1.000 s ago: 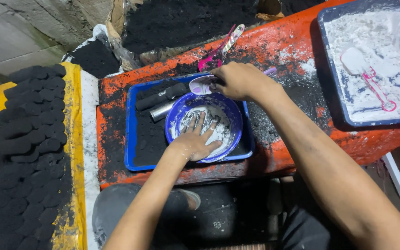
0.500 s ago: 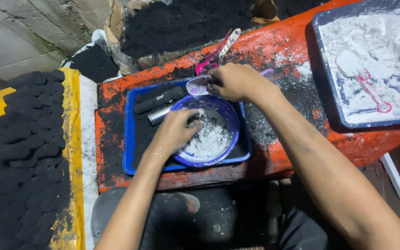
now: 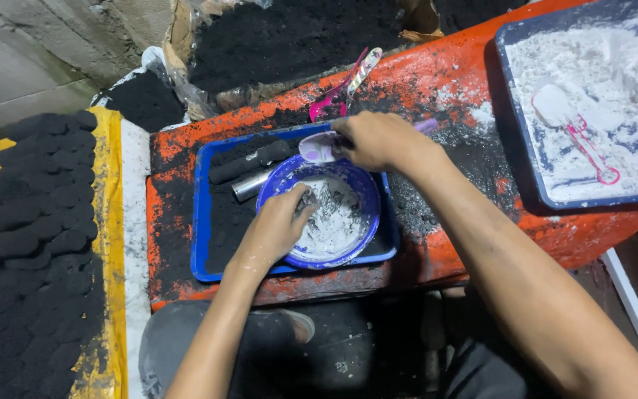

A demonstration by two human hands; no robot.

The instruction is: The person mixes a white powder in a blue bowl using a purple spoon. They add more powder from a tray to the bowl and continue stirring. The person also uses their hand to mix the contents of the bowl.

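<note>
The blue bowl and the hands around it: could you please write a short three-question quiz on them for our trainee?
1. True or false: the left hand reaches into the blue bowl of white powder.
2. Which does the right hand hold over the bowl's rim? A) a pale purple spoon B) a metal tube C) a pink scoop
3. Fill in: the bowl sits inside a blue ____ dusted with black powder.

Key
1. True; its fingers are in the powder.
2. A. The metal tube lies beside the bowl, and the pink scoop lies in the tray of white powder to the right.
3. Tray.
</note>
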